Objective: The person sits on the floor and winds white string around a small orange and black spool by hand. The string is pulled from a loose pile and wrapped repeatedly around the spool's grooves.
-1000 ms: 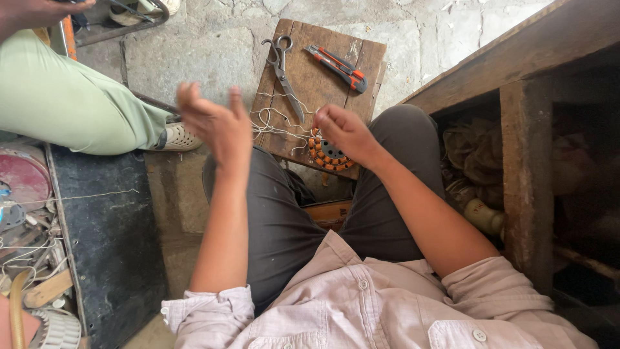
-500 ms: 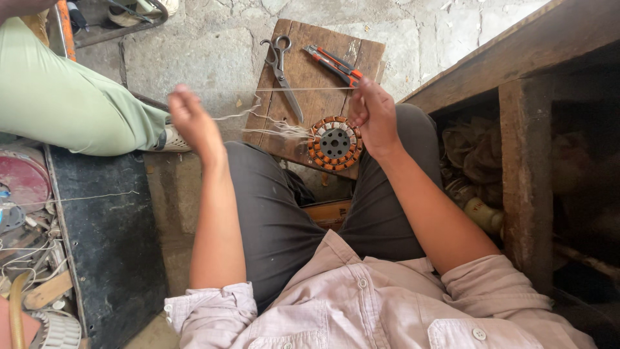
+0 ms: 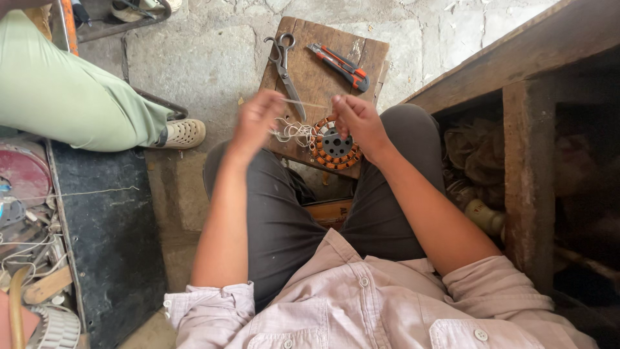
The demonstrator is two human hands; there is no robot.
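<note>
Far left edge, lower half: a dark workbench strewn with loose wires, a reddish disc and a pale ribbed part at the bottom corner.

Upper left: another person's leg in light green trousers, ending in a perforated beige shoe set on the stone floor.

Centre, upper half: a worn wooden board lying across the floor ahead of the wearer's knees. On it, at its upper left, steel scissors, closed, blades pointing toward the wearer; at its upper right, an orange and black utility knife lying diagonally.

Centre: left hand, raised over the near left part of the board, fingers pinched on one end of a pale thread. A tangle of the same thread lies on the board just below.

Centre right: right hand, fingers pinched on the other end of the thread, which runs taut and nearly level between the two hands. Directly beneath this hand, at the near edge of the board, a round motor stator with copper-orange coils around a dark hub, partly hidden by the palm.

Lower centre: wearer's dark trousers and pale button shirt.

Right: a rough wooden bench frame with a shadowed recess holding dusty clutter, not distinguishable.
</note>
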